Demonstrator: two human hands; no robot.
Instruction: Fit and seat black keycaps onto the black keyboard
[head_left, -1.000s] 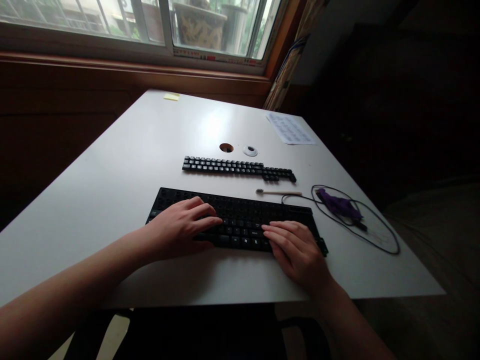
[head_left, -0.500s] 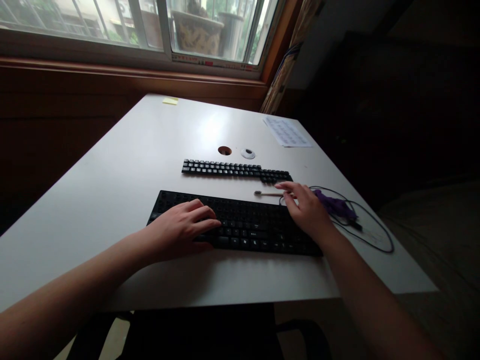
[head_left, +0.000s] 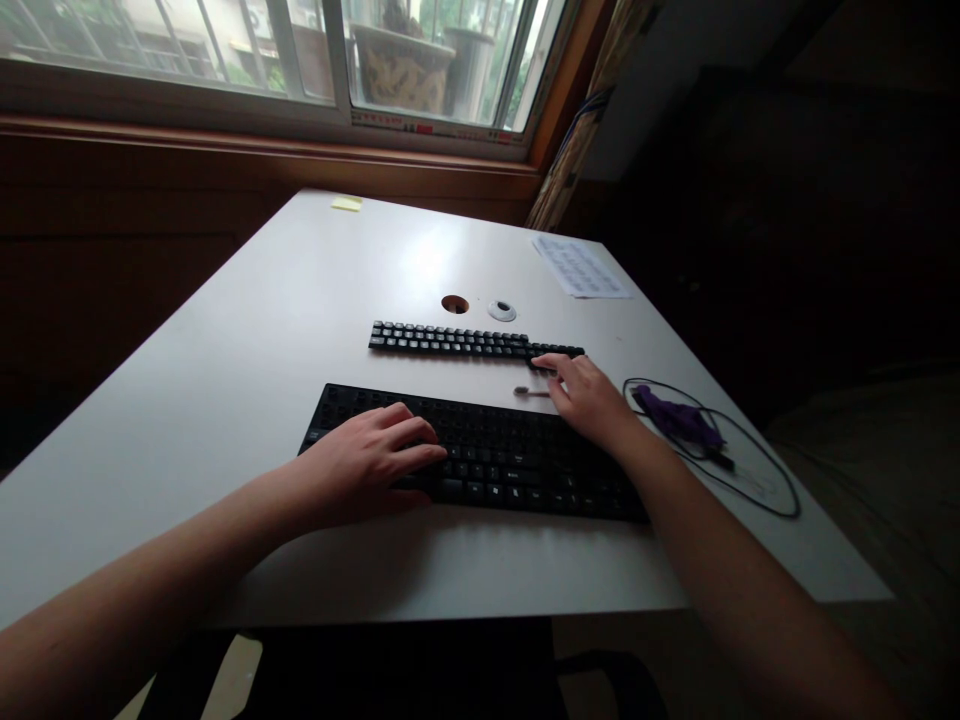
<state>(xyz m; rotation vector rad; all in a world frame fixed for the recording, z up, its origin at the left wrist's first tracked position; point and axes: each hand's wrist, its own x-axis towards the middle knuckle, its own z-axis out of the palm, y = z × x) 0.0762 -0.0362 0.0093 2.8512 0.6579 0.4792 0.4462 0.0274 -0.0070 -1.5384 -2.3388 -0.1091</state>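
A black keyboard [head_left: 480, 475] lies near the front of the white desk; its lower rows carry keycaps, while the upper part looks bare of them. My left hand [head_left: 382, 455] rests over its left side, fingers loosely spread, with nothing visible in them. Behind the keyboard stand rows of loose black keycaps [head_left: 450, 340]. My right hand [head_left: 589, 395] reaches over the keyboard's right end, its index finger stretched to the right end of those rows and the thumb apart from it. Whether it touches a keycap I cannot tell. A small brush [head_left: 525, 391] lies beneath that hand, its handle partly hidden.
On the right, a purple cloth [head_left: 679, 415] lies among loops of black cable [head_left: 784, 510]. Printed sheets [head_left: 581, 268] are at the back right, a yellow sticky note [head_left: 346, 204] at the back left. A round desk hole [head_left: 454, 304] has its ring cover [head_left: 502, 311] beside it.
My right hand has moved left and slightly forward, from beside the brush handle to the right end of the keycap rows. My left hand stays on the keyboard. The view has shifted slightly.
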